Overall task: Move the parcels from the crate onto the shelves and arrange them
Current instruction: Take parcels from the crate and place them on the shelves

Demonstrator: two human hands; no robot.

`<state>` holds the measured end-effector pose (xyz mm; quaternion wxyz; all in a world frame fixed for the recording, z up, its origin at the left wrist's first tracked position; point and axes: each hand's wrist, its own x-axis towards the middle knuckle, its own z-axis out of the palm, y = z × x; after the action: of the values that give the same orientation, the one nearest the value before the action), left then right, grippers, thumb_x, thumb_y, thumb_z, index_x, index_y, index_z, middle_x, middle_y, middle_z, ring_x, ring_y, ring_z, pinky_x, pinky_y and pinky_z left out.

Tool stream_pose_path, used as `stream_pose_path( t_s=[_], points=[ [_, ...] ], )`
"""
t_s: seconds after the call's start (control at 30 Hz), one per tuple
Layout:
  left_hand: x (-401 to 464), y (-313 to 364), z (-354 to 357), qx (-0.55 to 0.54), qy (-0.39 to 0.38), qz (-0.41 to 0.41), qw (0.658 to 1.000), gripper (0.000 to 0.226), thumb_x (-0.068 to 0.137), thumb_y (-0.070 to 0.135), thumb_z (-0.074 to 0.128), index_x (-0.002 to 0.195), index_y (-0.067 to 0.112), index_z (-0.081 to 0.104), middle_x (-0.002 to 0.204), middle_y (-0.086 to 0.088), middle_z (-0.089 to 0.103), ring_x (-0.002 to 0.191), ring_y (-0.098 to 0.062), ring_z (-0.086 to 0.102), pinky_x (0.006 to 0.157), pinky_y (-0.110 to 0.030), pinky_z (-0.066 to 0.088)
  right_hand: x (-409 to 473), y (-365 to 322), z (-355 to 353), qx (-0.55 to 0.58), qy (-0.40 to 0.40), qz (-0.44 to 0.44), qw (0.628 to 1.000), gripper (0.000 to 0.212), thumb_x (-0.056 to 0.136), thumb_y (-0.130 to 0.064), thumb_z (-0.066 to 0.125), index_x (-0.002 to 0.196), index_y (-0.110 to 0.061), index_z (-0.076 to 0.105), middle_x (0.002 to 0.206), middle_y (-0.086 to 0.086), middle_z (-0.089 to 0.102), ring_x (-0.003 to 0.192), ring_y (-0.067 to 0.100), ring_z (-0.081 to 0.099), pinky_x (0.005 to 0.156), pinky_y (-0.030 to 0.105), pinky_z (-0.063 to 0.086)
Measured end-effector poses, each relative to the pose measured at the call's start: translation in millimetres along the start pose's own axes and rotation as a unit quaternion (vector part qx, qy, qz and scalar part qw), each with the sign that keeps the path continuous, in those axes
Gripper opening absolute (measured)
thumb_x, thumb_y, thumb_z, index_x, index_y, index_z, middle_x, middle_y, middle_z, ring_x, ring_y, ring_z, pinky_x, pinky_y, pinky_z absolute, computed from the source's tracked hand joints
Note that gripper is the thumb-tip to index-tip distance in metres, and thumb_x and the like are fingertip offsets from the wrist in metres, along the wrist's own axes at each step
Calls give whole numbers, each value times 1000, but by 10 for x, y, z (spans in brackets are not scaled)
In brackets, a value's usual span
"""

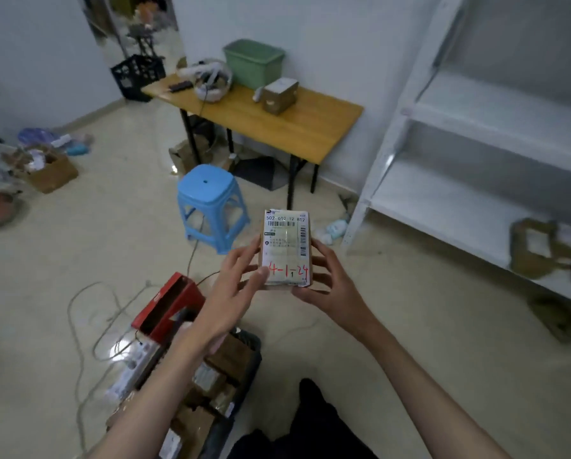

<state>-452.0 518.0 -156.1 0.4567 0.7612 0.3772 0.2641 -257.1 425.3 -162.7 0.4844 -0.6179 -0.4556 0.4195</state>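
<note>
Two hands on one small parcel [285, 248], held up in the air above the floor. Left hand [236, 288] against the parcel's left edge, fingers fairly straight, thumb tip on the label near the red handwriting. Right hand [327, 279] cupping the right edge and underside, fingers curled round it. Parcel upright between the palms, printed label facing up, red marker figures across its lower part. Left of the grip and below: a red box [168, 306] open on the floor, a pale cord looping beside it, and under the left forearm a dark crate [244, 362] packed with brown parcels [218, 376]. Beyond the grip, a blue stool [211, 200], and further back a wooden table [297, 127] bearing a green bin [254, 62]. Right of the grip: white shelves [476, 207], with one flat brown parcel [542, 250] on the lowest board, well apart from the held parcel.
</note>
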Motion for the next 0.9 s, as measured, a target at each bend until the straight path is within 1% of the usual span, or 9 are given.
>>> stream_pose_path(
  t_s=[0.07,0.13,0.2,0.27,0.43,0.5,0.63,0.77,0.9],
  points=[
    [178,206,290,-25,-36,30,999,58,95,48,42,150,40,26,132,7,40,116,9,48,81,-5,47,-175,-8,-300,-1,53,0,999,89,79,-25,84,148,-43,32,136,-6,54,117,8,61,85,23,57],
    [344,389,593,-18,-69,70,995,52,99,43,39,149,41,25,131,6,40,115,14,45,84,-7,46,-349,-6,-589,-5,105,-5,994,89,79,-25,84,149,-41,32,136,-7,54,118,10,61,86,25,57],
    [499,557,893,-22,-102,96,990,48,102,42,37,149,47,26,131,8,40,118,9,45,93,-18,48,-521,-2,-882,-9,153,-10,988,88,80,-25,84,150,-40,32,136,-7,55,117,11,61,89,29,57],
    [633,747,1200,-35,-132,108,985,48,103,39,38,150,44,27,133,9,41,124,1,45,101,-27,47,-689,3,-1188,-14,195,-13,981,88,80,-26,84,149,-41,33,136,-6,55,116,10,63,92,33,57],
    [836,1346,1990,-64,-197,147,967,51,102,39,38,151,39,29,134,11,42,126,-3,46,102,-34,48,-1127,8,-1990,-20,262,-12,965,88,81,-25,83,150,-39,32,137,-6,55,116,5,62,88,29,58],
    [882,1572,2297,-76,-214,164,960,50,103,36,39,151,40,29,136,14,41,128,-1,44,102,-34,48,-1284,14,-2305,-25,278,-14,960,89,81,-26,83,151,-39,30,138,-8,54,117,3,61,87,27,58],
    [928,1921,2831,-97,-239,179,949,51,103,33,41,151,40,27,142,9,39,128,3,43,99,-28,50,-1544,60,-2845,-30,300,-14,953,88,82,-27,82,151,-42,30,138,-13,52,117,2,61,85,26,58],
    [934,2133,3265,-96,-259,190,942,51,103,32,44,151,40,29,140,12,40,125,8,44,98,-28,51,-1789,165,-3228,-29,316,-15,948,85,83,-23,81,150,-42,31,135,-19,52,117,1,60,81,21,57],
    [900,2349,3674,-93,-275,193,937,51,103,27,45,151,37,30,136,7,43,114,17,47,88,-15,51,-2024,306,-3546,-20,337,-9,941,84,83,-25,80,147,-47,31,134,-21,52,119,4,59,83,24,57]
  ],
)
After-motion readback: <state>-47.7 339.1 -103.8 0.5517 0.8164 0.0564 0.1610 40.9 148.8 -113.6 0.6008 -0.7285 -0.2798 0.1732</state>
